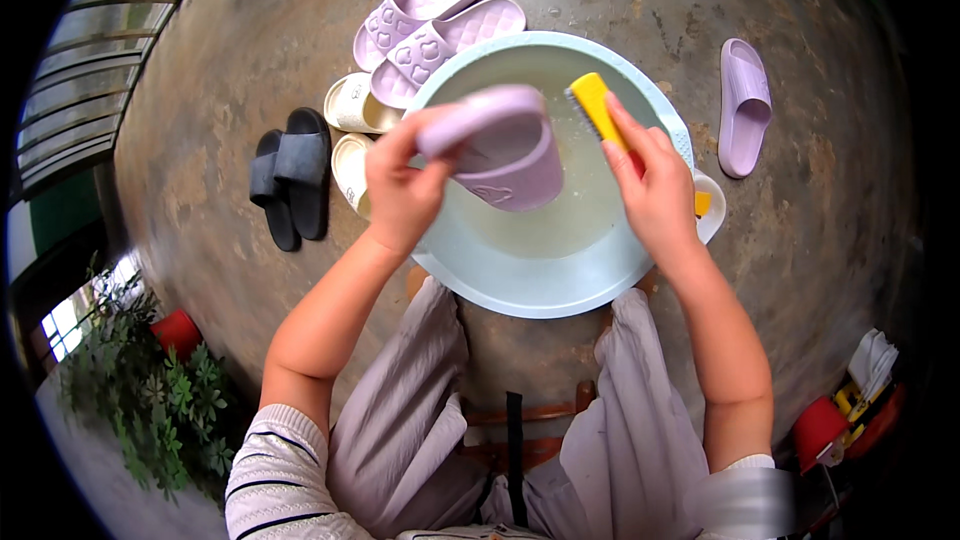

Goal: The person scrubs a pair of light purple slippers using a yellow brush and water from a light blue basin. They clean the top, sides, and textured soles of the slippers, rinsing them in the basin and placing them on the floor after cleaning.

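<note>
My left hand (408, 185) grips a lilac slide slipper (515, 165) by one end, its strap side turned toward the right; motion blurs it a little. In my right hand (650, 175) is a yellow scrub brush (597, 105), its bristles facing left toward the slipper. A gap separates brush and slipper. Both are held over a pale blue basin (540, 285) with cloudy water (585, 210) in it. My left fingertips are partly hidden behind the slipper.
Lilac slippers (455, 25), cream slippers (355, 105) and dark slippers (305, 175) lie left of the basin. A single lilac slipper (745, 110) rests at right. By the basin's right rim sits a small white bowl (712, 225) with something yellow. Plants (150, 390) stand lower left, a red bucket (822, 432) lower right.
</note>
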Tool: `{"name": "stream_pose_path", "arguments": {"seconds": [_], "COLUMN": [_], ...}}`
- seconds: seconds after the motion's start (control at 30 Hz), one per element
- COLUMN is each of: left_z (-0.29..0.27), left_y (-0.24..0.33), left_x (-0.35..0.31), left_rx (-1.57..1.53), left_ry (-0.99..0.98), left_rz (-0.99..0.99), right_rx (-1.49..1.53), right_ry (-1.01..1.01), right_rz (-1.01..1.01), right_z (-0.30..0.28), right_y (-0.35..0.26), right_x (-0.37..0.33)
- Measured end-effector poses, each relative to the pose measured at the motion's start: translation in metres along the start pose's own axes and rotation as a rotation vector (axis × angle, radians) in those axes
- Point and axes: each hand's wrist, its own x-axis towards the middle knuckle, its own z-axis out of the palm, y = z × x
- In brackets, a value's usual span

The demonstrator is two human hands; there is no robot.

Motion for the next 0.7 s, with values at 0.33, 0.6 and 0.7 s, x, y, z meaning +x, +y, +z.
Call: {"name": "stream_pose_path", "arguments": {"seconds": [0.33,0.6,0.7], "left_z": [-0.044,-0.036,-0.034], "left_y": [-0.034,-0.034,-0.036], "left_x": [0.017,0.016,0.019], "left_rx": [-0.786,-0.811,-0.806], "left_ry": [0.19,0.253,0.224], "left_rz": [-0.549,-0.743,-0.735], "right_rx": [-0.065,0.269,0.476], "right_ry": [-0.03,0.156,-0.029], "right_rz": [0.179,0.039,0.255], "right_z": [0.007,-0.003,-0.009], "right_y": [0.031,0.012,0.008], "right_x": [0.003,-0.001,-0.005]}}
